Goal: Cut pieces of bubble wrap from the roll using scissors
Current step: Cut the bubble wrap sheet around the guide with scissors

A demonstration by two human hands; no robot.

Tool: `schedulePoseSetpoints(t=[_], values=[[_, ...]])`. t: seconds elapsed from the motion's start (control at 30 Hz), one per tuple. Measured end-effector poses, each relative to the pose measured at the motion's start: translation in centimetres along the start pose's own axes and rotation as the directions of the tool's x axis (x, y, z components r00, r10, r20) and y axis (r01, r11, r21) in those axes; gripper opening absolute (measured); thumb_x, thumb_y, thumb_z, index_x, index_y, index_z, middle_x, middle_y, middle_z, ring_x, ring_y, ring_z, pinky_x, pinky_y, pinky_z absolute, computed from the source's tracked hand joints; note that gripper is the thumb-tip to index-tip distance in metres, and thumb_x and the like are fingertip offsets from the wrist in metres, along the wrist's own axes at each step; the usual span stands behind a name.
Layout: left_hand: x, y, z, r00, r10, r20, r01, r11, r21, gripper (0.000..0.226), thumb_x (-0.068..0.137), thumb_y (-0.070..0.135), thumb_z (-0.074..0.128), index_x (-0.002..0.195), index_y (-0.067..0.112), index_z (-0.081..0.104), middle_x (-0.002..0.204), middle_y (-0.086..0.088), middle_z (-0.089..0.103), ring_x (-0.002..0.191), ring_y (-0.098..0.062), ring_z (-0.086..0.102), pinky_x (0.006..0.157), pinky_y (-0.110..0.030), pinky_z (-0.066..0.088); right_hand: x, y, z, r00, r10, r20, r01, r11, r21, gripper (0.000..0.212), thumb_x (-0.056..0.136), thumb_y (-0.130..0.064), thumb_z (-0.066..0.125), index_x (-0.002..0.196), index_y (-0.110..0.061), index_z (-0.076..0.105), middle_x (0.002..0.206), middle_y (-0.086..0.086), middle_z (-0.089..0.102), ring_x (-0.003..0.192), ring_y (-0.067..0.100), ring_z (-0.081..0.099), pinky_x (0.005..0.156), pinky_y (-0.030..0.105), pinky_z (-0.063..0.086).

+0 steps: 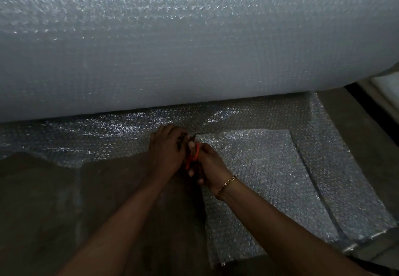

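No words to read here.

I can't find any letters, numbers or signs from where I stand. The big bubble wrap roll (194, 38) is plain all over, and so is the flat sheet (97, 137) lying in front of it. The orange handles of the scissors (192, 156) show no name I can make out. The light is dim and they are partly covered.
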State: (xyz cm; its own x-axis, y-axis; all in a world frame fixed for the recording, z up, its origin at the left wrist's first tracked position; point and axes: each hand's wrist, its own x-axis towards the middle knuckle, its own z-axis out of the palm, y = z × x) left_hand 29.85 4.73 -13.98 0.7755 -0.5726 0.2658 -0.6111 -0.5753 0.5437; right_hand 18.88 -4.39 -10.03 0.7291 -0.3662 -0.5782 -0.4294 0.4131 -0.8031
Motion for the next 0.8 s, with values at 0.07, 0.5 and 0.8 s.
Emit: schedulePoseSetpoints(t=[0.07, 0.5, 0.8], values=[[0.1, -0.1, 0.1, 1.000, -0.007, 0.006, 0.007, 1.000, 0.006, 0.021, 0.092, 0.034, 0.058, 0.098, 0.019, 0.070, 0.100, 0.000, 0.068, 0.097, -0.028, 0.060, 0.090, -0.049, 0.047, -0.1, 0.2, 0.0, 1.000, -0.015, -0.003, 0.015, 1.000, -0.004, 0.026, 0.099, -0.041, 0.059, 0.106, -0.017, 0.051, 0.079, 0.003, 0.063, 0.046, 0.010, 0.053, 0.037, 0.015, 0.029], [-0.1, 0.2, 0.0, 1.000, 0.001, 0.012, -0.001, 1.000, -0.011, 0.024, 0.090, 0.036, 0.055, 0.098, 0.020, 0.071, 0.101, -0.001, 0.067, 0.098, -0.029, 0.058, 0.088, -0.044, 0.044, -1.9, 0.8, -0.4, 0.988, 0.112, 0.102, -0.112, 0.994, -0.005, 0.057, 0.094, -0.064, 0.049, 0.123, -0.015, 0.056, 0.086, 0.005, 0.069, 0.051, 0.012, 0.053, 0.039, 0.015, 0.029], [-1.8, 0.4, 0.0, 0.996, -0.001, 0.087, 0.004, 0.999, -0.038, 0.026, 0.088, 0.042, 0.056, 0.093, 0.023, 0.073, 0.097, 0.005, 0.067, 0.099, -0.024, 0.057, 0.086, -0.041, 0.043, -3.5, 0.9, -1.9, 0.999, 0.041, 0.031, -0.035, 0.986, -0.161, 0.055, 0.090, -0.063, 0.058, 0.114, -0.015, 0.054, 0.090, 0.007, 0.074, 0.053, 0.014, 0.059, 0.043, 0.018, 0.035]])
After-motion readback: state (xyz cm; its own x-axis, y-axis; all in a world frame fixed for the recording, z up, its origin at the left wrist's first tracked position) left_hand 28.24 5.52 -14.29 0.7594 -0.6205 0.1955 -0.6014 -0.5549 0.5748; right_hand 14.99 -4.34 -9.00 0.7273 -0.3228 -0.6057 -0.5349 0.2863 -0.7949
